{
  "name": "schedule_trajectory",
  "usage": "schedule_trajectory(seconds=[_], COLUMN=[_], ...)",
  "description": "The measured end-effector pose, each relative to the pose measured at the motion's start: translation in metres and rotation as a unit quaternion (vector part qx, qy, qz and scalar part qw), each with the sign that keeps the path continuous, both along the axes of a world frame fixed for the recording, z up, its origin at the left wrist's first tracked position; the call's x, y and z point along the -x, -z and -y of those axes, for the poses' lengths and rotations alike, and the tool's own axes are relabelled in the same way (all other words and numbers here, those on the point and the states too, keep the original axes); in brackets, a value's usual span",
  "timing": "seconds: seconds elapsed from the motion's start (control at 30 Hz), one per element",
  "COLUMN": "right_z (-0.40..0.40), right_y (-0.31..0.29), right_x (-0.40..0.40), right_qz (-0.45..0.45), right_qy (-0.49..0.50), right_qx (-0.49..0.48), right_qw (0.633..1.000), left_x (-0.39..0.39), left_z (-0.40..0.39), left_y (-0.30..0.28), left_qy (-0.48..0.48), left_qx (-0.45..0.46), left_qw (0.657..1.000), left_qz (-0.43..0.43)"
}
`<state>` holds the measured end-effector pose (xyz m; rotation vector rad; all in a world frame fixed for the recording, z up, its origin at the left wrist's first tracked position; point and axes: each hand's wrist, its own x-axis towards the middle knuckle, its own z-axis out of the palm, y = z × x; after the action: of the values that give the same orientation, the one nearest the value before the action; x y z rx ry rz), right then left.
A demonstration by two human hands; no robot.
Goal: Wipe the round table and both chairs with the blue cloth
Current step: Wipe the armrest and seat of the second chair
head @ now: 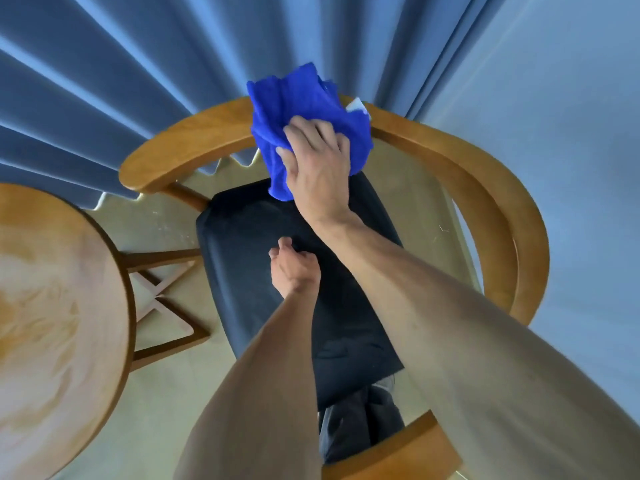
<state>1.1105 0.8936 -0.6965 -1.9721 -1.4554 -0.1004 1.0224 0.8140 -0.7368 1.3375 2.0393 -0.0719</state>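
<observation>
A bright blue cloth [301, 109] is draped over the curved wooden backrest [194, 140] of a chair with a black seat [249, 244]. My right hand [318, 157] grips the cloth and presses it against the top of the backrest. Over the black seat hovers my left hand [294, 266], its fingers curled into a loose fist with nothing in it. The round wooden table [52, 323] lies at the left edge of the view.
Blue pleated curtains [104, 81] hang right behind the chair. A pale wall [554, 116] stands on the right. The table's crossed wooden legs [162, 292] stand between table and chair. Another curved wooden rail [408, 452] shows at the bottom edge.
</observation>
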Motion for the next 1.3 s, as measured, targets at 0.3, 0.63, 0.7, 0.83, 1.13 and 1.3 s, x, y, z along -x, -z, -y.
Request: schedule_trajectory(seconds=[0.3, 0.63, 0.7, 0.83, 1.13, 1.3], right_z=[0.177, 0.179, 0.185, 0.193, 0.205, 0.236], right_y=[0.083, 0.084, 0.086, 0.089, 0.048, 0.015], right_x=[0.0, 0.024, 0.032, 0.066, 0.121, 0.132], right_qz=[-0.229, -0.259, -0.252, -0.256, -0.126, -0.078], right_qy=[0.073, 0.109, 0.121, 0.168, 0.342, 0.371], right_qx=[0.425, 0.42, 0.407, 0.392, 0.32, 0.346], right_qw=[0.873, 0.863, 0.87, 0.868, 0.875, 0.858], left_x=[0.057, 0.057, 0.055, 0.066, 0.111, 0.116], left_z=[0.052, 0.065, 0.056, 0.037, 0.032, 0.066], left_y=[0.006, 0.022, 0.025, 0.044, 0.044, 0.022], left_qy=[0.107, 0.217, 0.252, 0.336, 0.484, 0.442], left_qx=[0.005, -0.016, -0.03, -0.06, -0.067, -0.001], left_qw=[0.992, 0.975, 0.967, 0.94, 0.873, 0.897], left_qz=[-0.061, -0.044, -0.032, -0.005, 0.016, -0.005])
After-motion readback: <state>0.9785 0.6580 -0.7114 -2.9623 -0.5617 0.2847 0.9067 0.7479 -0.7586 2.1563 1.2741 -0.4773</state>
